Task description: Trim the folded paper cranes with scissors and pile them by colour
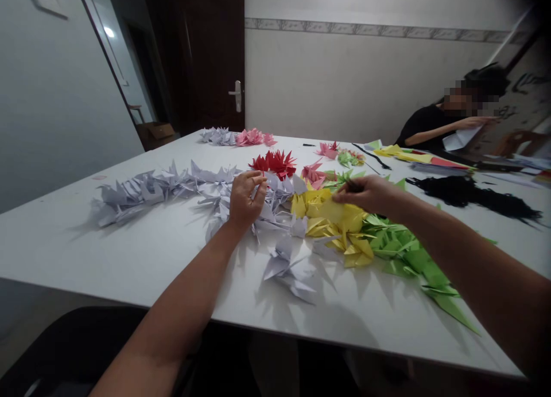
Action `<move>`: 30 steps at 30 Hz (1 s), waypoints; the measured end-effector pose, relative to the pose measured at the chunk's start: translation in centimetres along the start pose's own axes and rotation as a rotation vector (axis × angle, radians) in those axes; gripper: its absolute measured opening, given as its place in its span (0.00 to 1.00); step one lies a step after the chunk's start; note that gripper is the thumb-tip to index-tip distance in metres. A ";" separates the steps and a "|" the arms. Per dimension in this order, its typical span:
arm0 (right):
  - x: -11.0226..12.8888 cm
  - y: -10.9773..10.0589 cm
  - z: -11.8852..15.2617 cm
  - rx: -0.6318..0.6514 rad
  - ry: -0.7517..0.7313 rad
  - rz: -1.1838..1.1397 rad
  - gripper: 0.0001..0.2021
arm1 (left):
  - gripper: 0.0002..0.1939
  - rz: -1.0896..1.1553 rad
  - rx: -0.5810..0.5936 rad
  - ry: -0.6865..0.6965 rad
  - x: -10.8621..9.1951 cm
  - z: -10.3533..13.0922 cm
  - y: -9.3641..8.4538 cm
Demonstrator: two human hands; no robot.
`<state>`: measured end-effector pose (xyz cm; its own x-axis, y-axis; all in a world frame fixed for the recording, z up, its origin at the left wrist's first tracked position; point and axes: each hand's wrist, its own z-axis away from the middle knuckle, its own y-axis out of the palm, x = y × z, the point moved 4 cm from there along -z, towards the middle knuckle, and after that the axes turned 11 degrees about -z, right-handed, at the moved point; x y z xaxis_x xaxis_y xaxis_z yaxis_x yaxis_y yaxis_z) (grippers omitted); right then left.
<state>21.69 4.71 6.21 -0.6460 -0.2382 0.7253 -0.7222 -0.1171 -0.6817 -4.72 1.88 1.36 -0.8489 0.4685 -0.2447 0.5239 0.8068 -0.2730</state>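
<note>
My left hand (pixel 247 199) is raised over the white folded paper cranes (pixel 219 199), thumb and fingertips pinched together. What the pinch holds, if anything, is too small to make out. My right hand (pixel 365 193) is closed above the yellow paper cranes (pixel 340 219). Something dark shows at its curled fingers, and a pale yellow paper surface lies just under the fingertips; I cannot tell which it grips. Green paper cranes (pixel 404 242) run to the right beneath my right forearm. Closer to me lie a few loose white cranes (pixel 288 271). Red cranes (pixel 275 164) sit behind my left hand.
The white table (pixel 129 259) also bears pink cranes (pixel 249 137) at the back, a bundle of black thread (pixel 469 193) and flat coloured paper (pixel 430 159) at the right. Another person (pixel 447 119) sits at the far right, holding white paper (pixel 462 139). A dark door (pixel 198 58) stands behind.
</note>
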 end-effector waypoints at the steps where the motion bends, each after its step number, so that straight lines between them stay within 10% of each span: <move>1: -0.1 -1.0 -0.2 -0.131 -0.020 0.058 0.16 | 0.07 0.008 -0.009 0.004 0.0 0.0 0.0; 4: -0.5 -1.6 1.0 -0.248 -0.098 0.175 0.19 | 0.06 0.021 -0.040 0.015 0.0 -0.1 -0.1; 8: -1.9 2.6 4.4 0.183 -0.065 0.242 0.15 | 0.06 0.020 -0.051 0.017 0.0 -0.2 -0.2; 12: -2.3 6.8 5.2 0.250 -0.086 0.388 0.07 | 0.07 0.048 -0.038 -0.005 0.4 -0.3 -0.3; 24: 0.1 11.6 12.2 0.058 -0.793 0.207 0.20 | 0.08 -0.041 -0.168 0.154 -0.7 -2.0 -3.4; 27: 0.3 12.6 11.2 -0.164 -0.881 0.322 0.23 | 0.10 -0.142 -0.147 0.083 2.3 -1.9 -5.3; 30: 1.0 12.2 10.6 -0.330 -0.954 0.184 0.23 | 0.13 -0.342 -0.066 -0.272 8.5 -0.8 -8.0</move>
<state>14.87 -7.13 -2.38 -0.3919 -0.9100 0.1353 -0.7570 0.2354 -0.6096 -16.19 -0.35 2.19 -0.9190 0.0654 -0.3888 0.2024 0.9245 -0.3231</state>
